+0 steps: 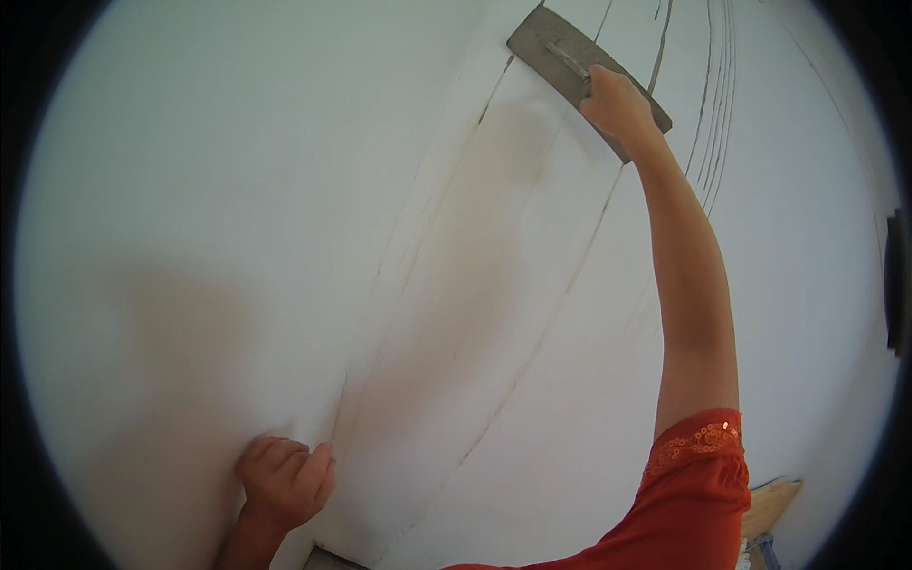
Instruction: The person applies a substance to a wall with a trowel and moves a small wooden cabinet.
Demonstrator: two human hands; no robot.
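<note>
My right hand (619,104), arm stretched up, is closed round the handle of a plastering trowel (556,47). The trowel has a long grey rectangular blade, tilted down to the right, that lies at the white wall (313,190). Whether its whole face touches the wall I cannot tell. Thin dark streaks run down the wall from near the blade's two ends. Low on the left, my left hand (287,480) is by the wall with its fingers curled in. The inside of that fist is hidden, so anything in it cannot be made out.
Several long dark lines (714,104) run down the wall right of the trowel. A dark object (895,285) stands at the far right rim. At the lower right is a piece of wood (771,503); at the bottom, a dark grey edge (334,559) shows. Shadows fall across the wall.
</note>
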